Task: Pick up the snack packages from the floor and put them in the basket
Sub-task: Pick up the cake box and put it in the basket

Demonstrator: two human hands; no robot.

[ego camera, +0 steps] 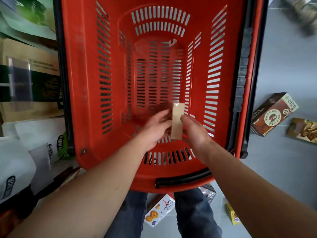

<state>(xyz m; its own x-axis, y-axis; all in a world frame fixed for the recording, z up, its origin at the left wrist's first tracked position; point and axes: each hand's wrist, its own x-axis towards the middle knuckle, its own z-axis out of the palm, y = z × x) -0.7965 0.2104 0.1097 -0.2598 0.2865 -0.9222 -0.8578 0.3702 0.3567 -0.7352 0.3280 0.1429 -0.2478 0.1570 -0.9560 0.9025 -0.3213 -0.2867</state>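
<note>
A red plastic basket (89,100) with slotted walls fills the middle of the view, and its inside looks empty. Over its near end a small tan snack box (177,122) stands upright between my hands. My left hand (157,129) grips its left side, with the fingers reaching behind it. My right hand (195,133) holds its right edge under the thumb. Other snack packages lie on the grey floor: a brown box (274,114), a brown packet (303,130), a white biscuit box (160,213) between my legs, a dark box (208,193) and a yellow box (232,214).
Shelves on the left hold white bags (34,152) and cardboard packs (29,62) close against the basket's side. The basket's black handle (181,179) lies along its near rim. Grey floor (283,66) stretches to the right.
</note>
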